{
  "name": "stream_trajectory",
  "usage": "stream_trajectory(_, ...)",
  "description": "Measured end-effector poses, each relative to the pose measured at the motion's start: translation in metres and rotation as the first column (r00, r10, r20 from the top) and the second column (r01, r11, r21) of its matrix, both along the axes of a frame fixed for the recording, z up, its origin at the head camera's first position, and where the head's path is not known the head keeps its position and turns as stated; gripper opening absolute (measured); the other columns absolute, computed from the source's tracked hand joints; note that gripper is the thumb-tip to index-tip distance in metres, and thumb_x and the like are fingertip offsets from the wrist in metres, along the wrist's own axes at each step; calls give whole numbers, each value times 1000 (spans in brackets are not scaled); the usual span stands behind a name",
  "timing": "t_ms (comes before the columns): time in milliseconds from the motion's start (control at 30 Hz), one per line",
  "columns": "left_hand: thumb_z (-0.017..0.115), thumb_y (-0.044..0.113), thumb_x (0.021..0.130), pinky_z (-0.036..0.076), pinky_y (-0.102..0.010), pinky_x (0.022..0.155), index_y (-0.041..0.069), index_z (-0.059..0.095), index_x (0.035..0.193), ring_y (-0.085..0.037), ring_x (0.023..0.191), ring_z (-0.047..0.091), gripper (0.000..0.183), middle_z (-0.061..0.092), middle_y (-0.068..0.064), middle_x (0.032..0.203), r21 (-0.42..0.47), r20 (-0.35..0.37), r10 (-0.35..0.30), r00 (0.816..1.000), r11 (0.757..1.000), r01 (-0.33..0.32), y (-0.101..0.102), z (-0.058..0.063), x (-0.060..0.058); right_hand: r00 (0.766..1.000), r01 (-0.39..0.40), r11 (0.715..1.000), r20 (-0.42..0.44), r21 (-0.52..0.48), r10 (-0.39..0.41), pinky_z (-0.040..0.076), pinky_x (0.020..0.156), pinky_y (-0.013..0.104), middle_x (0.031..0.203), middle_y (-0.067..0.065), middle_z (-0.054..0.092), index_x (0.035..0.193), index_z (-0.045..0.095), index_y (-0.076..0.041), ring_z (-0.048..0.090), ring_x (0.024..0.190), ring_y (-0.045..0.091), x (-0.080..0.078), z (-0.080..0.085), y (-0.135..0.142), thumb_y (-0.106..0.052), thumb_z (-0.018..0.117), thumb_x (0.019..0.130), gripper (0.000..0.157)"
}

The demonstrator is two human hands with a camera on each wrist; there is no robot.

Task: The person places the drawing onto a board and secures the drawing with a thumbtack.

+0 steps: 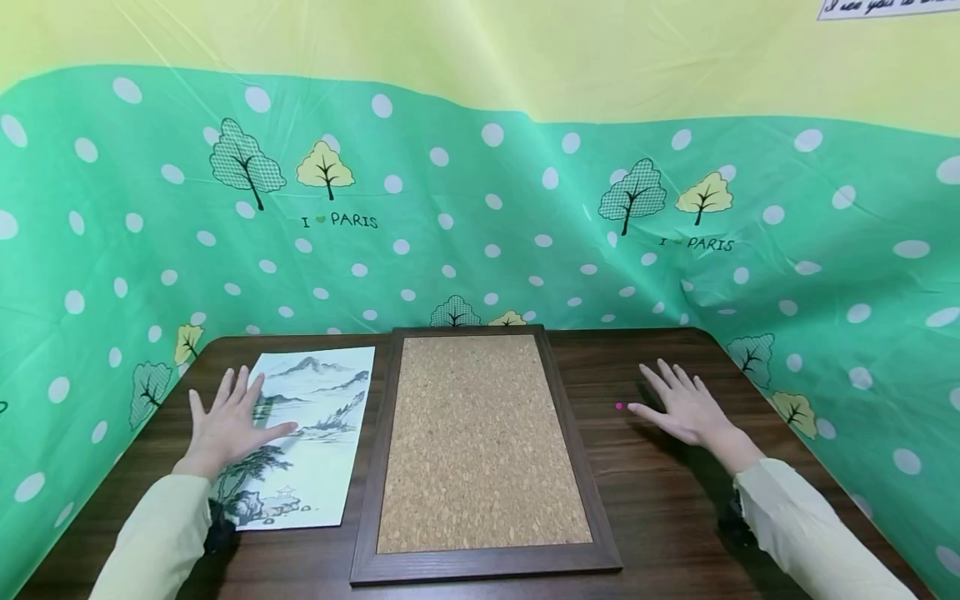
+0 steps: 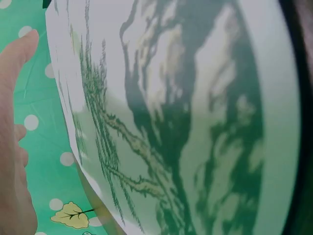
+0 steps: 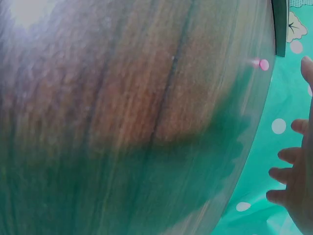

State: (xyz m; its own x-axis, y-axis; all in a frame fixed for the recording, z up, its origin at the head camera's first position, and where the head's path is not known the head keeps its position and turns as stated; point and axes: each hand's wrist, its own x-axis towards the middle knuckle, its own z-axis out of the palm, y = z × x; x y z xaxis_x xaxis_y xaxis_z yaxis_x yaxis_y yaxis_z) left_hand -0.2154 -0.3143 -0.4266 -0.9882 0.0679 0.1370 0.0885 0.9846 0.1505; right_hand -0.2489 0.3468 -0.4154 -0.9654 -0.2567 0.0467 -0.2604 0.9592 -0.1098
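Note:
My left hand [image 1: 232,425], fingers spread, is over the left side of an ink landscape print [image 1: 322,442]. Whether it touches the paper I cannot tell. In the left wrist view, the print [image 2: 195,122] fills most of the frame, with the thumb at the left edge. A cork board [image 1: 480,450] in a dark wooden frame lies flat in the middle. To its right, my right hand [image 1: 686,408] is above the table with spread fingers and holds nothing. Just left of that thumb lies a small pink pin [image 1: 618,406], also visible as a pink head [image 3: 264,64] in the right wrist view.
The dark wooden table [image 1: 660,517] has rounded back corners. Around its back and sides hangs a green dotted cloth [image 1: 465,200] printed with trees. A piece of white paper with handwriting [image 1: 885,7] shows at the top right.

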Motion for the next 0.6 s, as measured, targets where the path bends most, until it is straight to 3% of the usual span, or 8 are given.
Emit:
stream_trajectory(200, 49, 70, 75, -20, -66, 91, -3, 13, 143, -41, 134, -8, 107, 4, -29, 146, 29, 10, 3, 1000, 1000, -3, -4, 3, 3, 999, -39, 999, 6, -32, 39, 15, 99, 62, 140, 34, 21, 141, 26, 0, 21, 124, 53, 1, 5, 0, -55, 46, 87, 80)
stream_trajectory(367, 48, 71, 75, -12, -70, 92, -1, 9, 144, -43, 133, -6, 107, 4, -30, 145, 61, 36, 3, 999, 998, -5, -8, 4, 5, 999, -54, 998, -5, -34, 54, 17, 99, 62, 140, 34, 23, 140, 28, 1, 23, 124, 52, 2, 7, 1, -54, 48, 87, 79)
stream_trajectory(600, 49, 70, 76, -5, -71, 93, -5, 16, 141, -51, 130, 1, 105, 12, -37, 141, 116, 79, 23, 997, 993, -32, -16, 5, 9, 998, -62, 997, -24, -48, 61, 26, 96, 60, 137, 33, 28, 138, 31, 3, 31, 121, 51, 4, 6, 5, -53, 50, 86, 79)
